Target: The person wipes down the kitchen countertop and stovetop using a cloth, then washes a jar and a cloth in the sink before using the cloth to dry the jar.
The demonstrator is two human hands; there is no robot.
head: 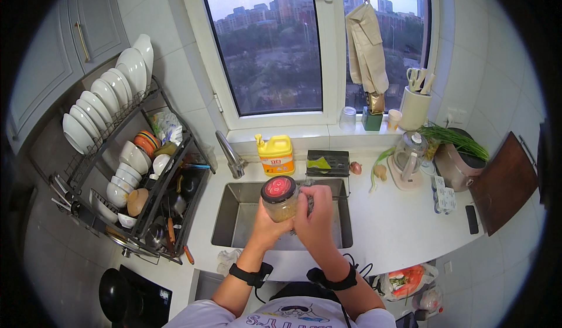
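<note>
A glass jar (279, 213) with a black-rimmed red lid (279, 187) stands upright above the sink. It appears to hold something yellowish. My left hand (265, 228) grips the jar from below and from its left side. In my right hand (317, 217) is a dark grey scouring pad (310, 203), probably steel wool, mostly hidden by the fingers. That hand is at the jar's right side; whether the pad touches the glass I cannot tell. Below both hands lies the stainless-steel sink (237, 209), with its faucet (232, 156) at the back left.
Behind the sink stand a yellow detergent jug (275, 156) and a black sponge rack (336, 163). A loaded dish rack (151, 222) rises at left. On the right are a glass kettle (408, 161), an onion (355, 167), scallions (456, 141) and a brown cutting board (505, 183).
</note>
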